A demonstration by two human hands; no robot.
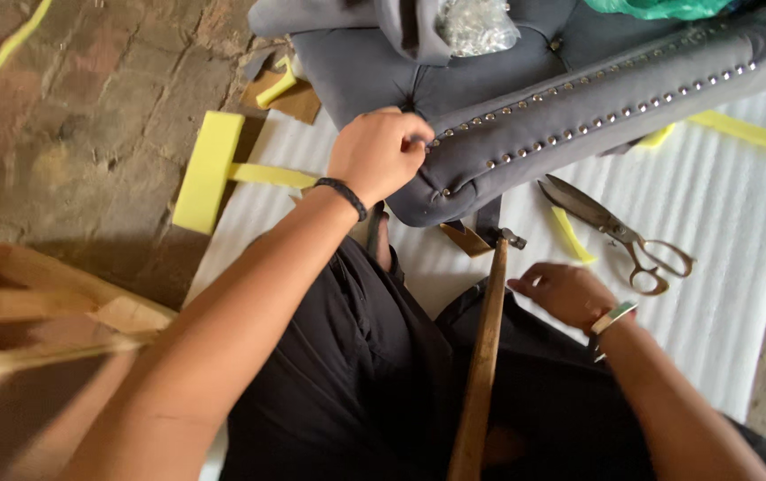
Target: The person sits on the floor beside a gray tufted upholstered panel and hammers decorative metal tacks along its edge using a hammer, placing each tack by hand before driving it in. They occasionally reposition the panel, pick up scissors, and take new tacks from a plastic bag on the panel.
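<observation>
Head view: left hand (378, 153) pinches grey studded upholstery (579, 116); right hand (565, 292) spread beside hammer handle (482, 356)

The left hand (378, 153) curls over the end of the grey studded upholstered panel (579, 116), so its fingers (417, 134) hide whatever they pinch there. The panel runs out past the right edge, its far end unseen. The wooden hammer handle (482, 356) leaves the frame at the bottom; its small metal head (512, 238) is partly tucked under the panel. The right hand (565, 292) shows only its back, palm hidden. A green item (659, 7) and a clear bag of small shiny pieces (476, 25) are cut by the top edge. The wooden frame (36, 312) at left is blurred.
</observation>
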